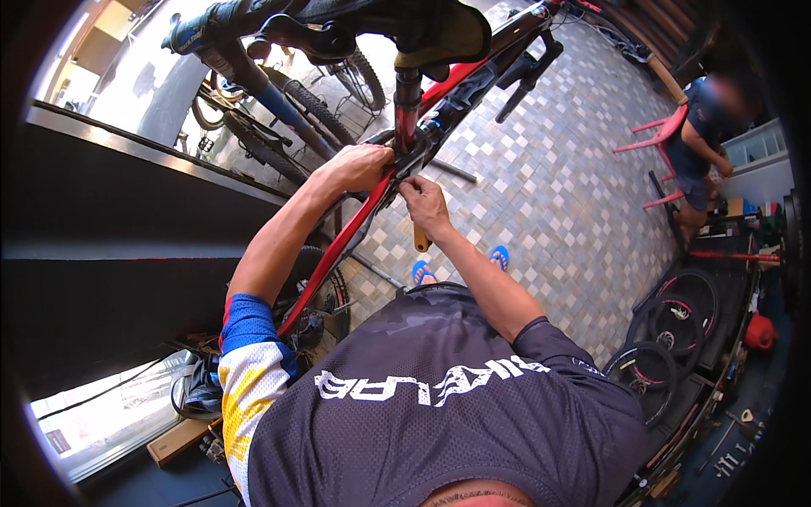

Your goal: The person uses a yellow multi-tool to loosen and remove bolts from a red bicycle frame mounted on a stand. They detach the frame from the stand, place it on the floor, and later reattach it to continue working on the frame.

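Note:
A red and black bicycle frame (pixel 332 250) stands in front of me, its black saddle (pixel 443 40) and seatpost (pixel 407 91) rising at the top. My left hand (pixel 365 167) is closed with curled fingers against the frame, just below the seatpost; what lies inside the fingers is hidden. On the other side of the frame tube, my right hand (pixel 425 205) pinches at the same joint, thumb and fingers together. Anything in that pinch is too small to make out. A yellow-orange part (pixel 421 238) shows below my right hand. Close ahead of both hands is the rear shock (pixel 435 127).
A stand arm with a blue section (pixel 274 97) reaches over at the upper left. Behind it, other bicycles (pixel 262 145) are parked. At right, a person (pixel 699 139) sits on a pink chair (pixel 646 135). Loose wheels (pixel 667 338) lie lower right, near a red container (pixel 760 332).

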A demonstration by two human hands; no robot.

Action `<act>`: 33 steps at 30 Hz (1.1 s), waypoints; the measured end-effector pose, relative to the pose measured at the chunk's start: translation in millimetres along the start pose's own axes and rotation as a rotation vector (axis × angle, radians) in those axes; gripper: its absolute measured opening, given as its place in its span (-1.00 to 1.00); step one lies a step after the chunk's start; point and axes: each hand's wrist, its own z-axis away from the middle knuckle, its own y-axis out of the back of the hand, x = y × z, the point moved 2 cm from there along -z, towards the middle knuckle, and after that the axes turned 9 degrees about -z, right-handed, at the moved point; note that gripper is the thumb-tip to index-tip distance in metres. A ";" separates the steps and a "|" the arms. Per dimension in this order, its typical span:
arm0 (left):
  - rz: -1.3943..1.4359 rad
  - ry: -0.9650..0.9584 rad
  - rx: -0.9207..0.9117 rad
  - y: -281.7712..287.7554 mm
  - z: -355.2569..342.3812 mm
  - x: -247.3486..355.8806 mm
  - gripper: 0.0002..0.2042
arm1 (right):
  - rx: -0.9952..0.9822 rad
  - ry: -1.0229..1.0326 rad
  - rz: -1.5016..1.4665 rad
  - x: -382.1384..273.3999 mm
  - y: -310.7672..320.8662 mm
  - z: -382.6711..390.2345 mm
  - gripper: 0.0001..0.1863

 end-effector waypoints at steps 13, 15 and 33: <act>-0.081 -0.094 -0.107 19.7 0.9 -8.6 -0.75 | -0.057 -0.162 -0.037 -6.1 -0.3 2.8 -0.64; -0.090 -0.099 -0.114 19.6 0.4 -8.7 -0.75 | -0.071 -0.147 -0.024 -9.0 0.2 3.4 -0.64; -0.019 -0.065 -0.179 26.7 -0.1 -11.3 -0.69 | -0.108 -0.157 -0.070 -6.0 8.7 2.6 -0.71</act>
